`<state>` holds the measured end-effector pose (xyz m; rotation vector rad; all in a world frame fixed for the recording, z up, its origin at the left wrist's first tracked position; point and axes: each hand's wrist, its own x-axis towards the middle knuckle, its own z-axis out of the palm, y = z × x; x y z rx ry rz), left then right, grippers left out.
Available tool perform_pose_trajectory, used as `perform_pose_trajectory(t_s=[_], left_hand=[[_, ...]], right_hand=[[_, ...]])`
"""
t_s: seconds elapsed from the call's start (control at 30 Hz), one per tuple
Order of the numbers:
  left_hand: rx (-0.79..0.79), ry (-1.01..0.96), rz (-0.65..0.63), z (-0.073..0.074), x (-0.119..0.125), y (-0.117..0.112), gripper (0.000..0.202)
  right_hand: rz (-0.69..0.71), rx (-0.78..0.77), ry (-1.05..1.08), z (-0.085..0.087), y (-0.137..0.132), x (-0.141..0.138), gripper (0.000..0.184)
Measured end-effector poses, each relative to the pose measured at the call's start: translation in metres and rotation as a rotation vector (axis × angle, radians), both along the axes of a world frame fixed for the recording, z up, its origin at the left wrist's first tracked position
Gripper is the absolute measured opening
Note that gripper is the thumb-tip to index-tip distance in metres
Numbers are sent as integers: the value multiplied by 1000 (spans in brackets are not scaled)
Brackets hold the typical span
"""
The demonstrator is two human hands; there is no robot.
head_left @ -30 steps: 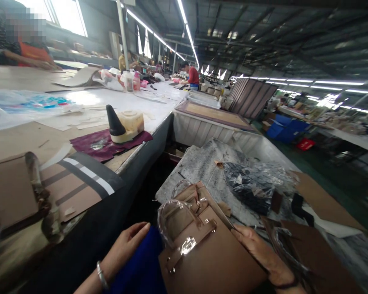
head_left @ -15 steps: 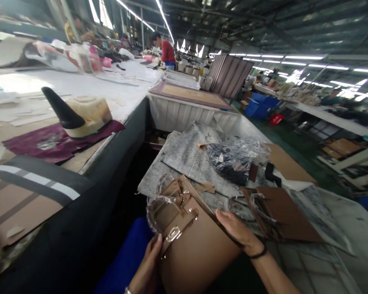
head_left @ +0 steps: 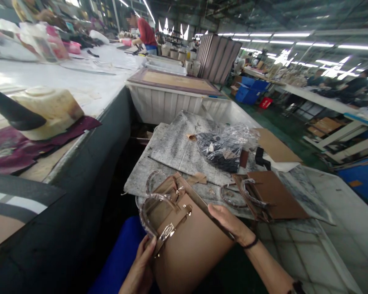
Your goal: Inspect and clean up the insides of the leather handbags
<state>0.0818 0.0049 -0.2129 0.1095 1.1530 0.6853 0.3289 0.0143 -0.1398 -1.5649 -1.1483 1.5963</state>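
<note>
A tan handbag (head_left: 191,241) with plastic-wrapped handles and a shiny metal clasp is tilted between my two hands. My left hand (head_left: 141,265) grips its near lower-left side beside the clasp strap, thumb on the front. Along the bag's right edge lies my right hand (head_left: 231,222), thumb up and the other fingers hidden behind the bag. Just beyond, a brown handbag (head_left: 279,196) with wrapped handles lies on its side on a grey mottled sheet (head_left: 171,151).
A bundle in clear plastic (head_left: 223,149) and a brown board (head_left: 276,145) rest on the sheet over a white bin (head_left: 168,104). At left, a worktable (head_left: 110,81) carries a stained plastic container (head_left: 52,108) with a black spout. A person in red (head_left: 147,32) stands farther off.
The view has turned right and slightly down, so the surroundings sit further left. Both hands keep hold of the tan handbag, which has hardly moved relative to them.
</note>
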Motion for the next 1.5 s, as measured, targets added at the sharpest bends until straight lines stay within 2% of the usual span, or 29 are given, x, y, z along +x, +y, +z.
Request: perform_pose_trajectory(t_s=[0.1, 0.2, 0.27, 0.33, 0.4, 0.5, 0.6, 0.67, 0.97, 1.07, 1.27, 1.5], left_hand=[[68, 6, 27, 12, -5, 6, 54], [196, 57, 21, 35, -16, 19, 64], [295, 80, 22, 50, -25, 30, 68], [350, 88, 42, 57, -33, 37, 67], [342, 67, 65, 56, -38, 39, 64], [273, 16, 70, 41, -44, 34, 60], [213, -7, 63, 26, -47, 26, 56], [193, -19, 71, 22, -47, 22, 55], [177, -20, 149, 23, -44, 17, 55], [172, -47, 176, 22, -44, 13, 57], [162, -55, 199, 24, -43, 9, 62], [143, -9, 214, 24, -42, 0, 68]], right_hand=[[-21, 1, 21, -17, -1, 3, 44], [-121, 1, 148, -29, -2, 1, 38], [-171, -5, 247, -28, -2, -5, 37], [-192, -4, 330, -19, -3, -15, 38], [-193, -11, 439, -6, -4, -27, 44], [-205, -51, 639, 10, -4, -41, 49], [-214, -52, 726, 17, -6, -47, 49], [-204, -32, 740, 18, -7, -48, 49], [-148, -21, 750, 26, -10, -51, 48], [-130, -7, 657, 26, -11, -51, 47], [-68, 69, 191, 22, -11, -49, 39], [27, 107, 101, 22, -9, -54, 37]])
